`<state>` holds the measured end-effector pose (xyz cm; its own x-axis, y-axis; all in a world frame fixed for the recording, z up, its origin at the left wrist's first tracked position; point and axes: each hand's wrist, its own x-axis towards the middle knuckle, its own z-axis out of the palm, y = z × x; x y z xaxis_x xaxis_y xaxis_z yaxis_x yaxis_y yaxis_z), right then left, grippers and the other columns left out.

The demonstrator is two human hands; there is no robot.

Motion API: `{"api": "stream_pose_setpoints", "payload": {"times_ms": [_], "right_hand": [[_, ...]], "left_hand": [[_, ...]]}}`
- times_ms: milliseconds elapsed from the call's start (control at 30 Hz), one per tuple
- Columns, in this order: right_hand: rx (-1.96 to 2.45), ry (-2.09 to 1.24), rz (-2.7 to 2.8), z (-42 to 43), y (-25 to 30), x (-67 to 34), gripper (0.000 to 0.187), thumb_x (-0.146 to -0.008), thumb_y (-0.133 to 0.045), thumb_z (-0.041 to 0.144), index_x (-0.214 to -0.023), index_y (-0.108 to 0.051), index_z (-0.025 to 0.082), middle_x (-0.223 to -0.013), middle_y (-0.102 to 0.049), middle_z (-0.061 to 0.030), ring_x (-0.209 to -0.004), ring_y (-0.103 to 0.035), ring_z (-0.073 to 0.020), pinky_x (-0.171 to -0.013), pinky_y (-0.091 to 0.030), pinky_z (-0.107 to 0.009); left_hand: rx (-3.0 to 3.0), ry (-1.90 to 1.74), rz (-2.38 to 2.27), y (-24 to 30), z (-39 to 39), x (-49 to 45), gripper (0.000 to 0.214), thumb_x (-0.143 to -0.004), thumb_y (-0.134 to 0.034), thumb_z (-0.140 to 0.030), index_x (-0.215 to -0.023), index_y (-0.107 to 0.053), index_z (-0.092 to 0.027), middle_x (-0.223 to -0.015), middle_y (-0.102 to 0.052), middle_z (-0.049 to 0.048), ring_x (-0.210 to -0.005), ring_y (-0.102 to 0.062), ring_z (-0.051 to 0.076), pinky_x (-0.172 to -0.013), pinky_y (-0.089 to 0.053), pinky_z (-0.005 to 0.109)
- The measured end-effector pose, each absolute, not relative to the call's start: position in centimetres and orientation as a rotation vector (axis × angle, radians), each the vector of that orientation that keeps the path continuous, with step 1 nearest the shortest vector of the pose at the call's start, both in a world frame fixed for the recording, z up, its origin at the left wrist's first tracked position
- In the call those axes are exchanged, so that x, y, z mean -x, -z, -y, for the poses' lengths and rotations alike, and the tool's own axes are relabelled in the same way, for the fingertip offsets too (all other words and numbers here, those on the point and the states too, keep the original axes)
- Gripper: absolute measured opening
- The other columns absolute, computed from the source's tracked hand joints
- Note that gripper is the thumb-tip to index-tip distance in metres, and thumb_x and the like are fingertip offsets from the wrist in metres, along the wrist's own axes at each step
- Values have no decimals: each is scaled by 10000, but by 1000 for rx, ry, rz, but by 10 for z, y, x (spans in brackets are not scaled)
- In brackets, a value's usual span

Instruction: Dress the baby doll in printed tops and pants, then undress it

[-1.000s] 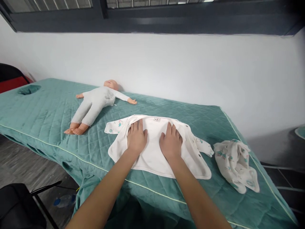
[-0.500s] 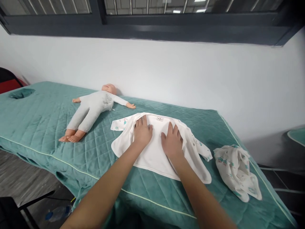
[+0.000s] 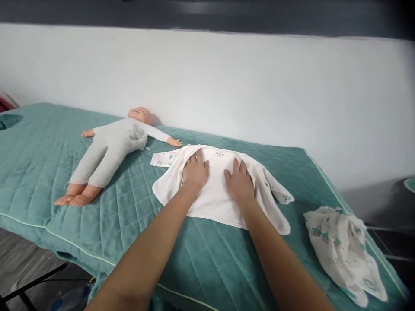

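Observation:
A white baby shirt (image 3: 217, 190) lies spread open on the green quilted bed cover, its plain inside facing up and a small printed label at the neck. My left hand (image 3: 195, 172) rests flat on the shirt's left part, fingers stretched toward the collar. On the right part lies my right hand (image 3: 240, 181), palm down with fingers apart. Both hands touch the cloth without gripping it. The shirt's printed sleeves stick out at either side. Left of the shirt a baby doll (image 3: 113, 147) in a pale body lies on its back, one arm reaching near the left sleeve.
At the right edge of the bed cover (image 3: 129, 229) sits a crumpled white printed baby garment (image 3: 343, 250). A white wall (image 3: 227, 86) runs behind the bed. Below, at lower left, a plastic bottle (image 3: 69, 300) lies on the floor near a dark metal leg.
The camera view has tilted down and come closer. Both hands stay on the shirt, having shifted slightly toward its collar. The doll and crumpled garment lie as before.

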<state>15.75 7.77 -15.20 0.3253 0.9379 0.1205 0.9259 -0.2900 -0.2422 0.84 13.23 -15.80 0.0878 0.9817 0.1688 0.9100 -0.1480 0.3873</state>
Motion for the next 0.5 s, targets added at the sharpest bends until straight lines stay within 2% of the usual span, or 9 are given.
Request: {"api": "stream_pose_setpoints", "payload": {"times_ms": [133, 300, 400, 500], "right_hand": [[2361, -138, 1692, -79, 151, -158, 655, -1024, -269, 433, -1594, -265, 110, -1624, -343, -203, -1355, -513, -358, -1070, -448, -475], [2388, -213, 1744, -79, 151, -157, 674, -1038, -212, 439, -1582, -282, 47, -1604, -367, -241, -1367, -511, -364, -1104, -415, -485], [2346, -182, 1797, -71, 150, -154, 671, -1043, -229, 437, -1578, -293, 37, -1613, -349, -248, -1413, -467, -351, -1137, -381, -465], [2301, -84, 1867, -59, 150, -150, 660, -1045, -262, 433, -1567, -326, 36, -1626, -322, -250, -1441, -427, -361, -1157, -347, -462]], "left_hand": [[-2167, -548, -1936, 158, -134, -10, 651, -1026, -291, -467, -1596, -268, -152, -1555, -459, 193, -1402, -479, 341, -1127, -436, 469], [-2159, -397, -1957, 156, -133, -13, 651, -1032, -260, -450, -1522, -396, -43, -1484, -531, 236, -1379, -512, 334, -1144, -418, 446], [-2179, -404, -1962, 156, -125, -15, 648, -1031, -268, -418, -1523, -382, -12, -1518, -496, 242, -1426, -466, 327, -1180, -374, 449], [-2240, -421, -1938, 160, -109, -16, 660, -1029, -271, -409, -1531, -365, 9, -1587, -400, 243, -1505, -354, 323, -1228, -296, 473]]}}
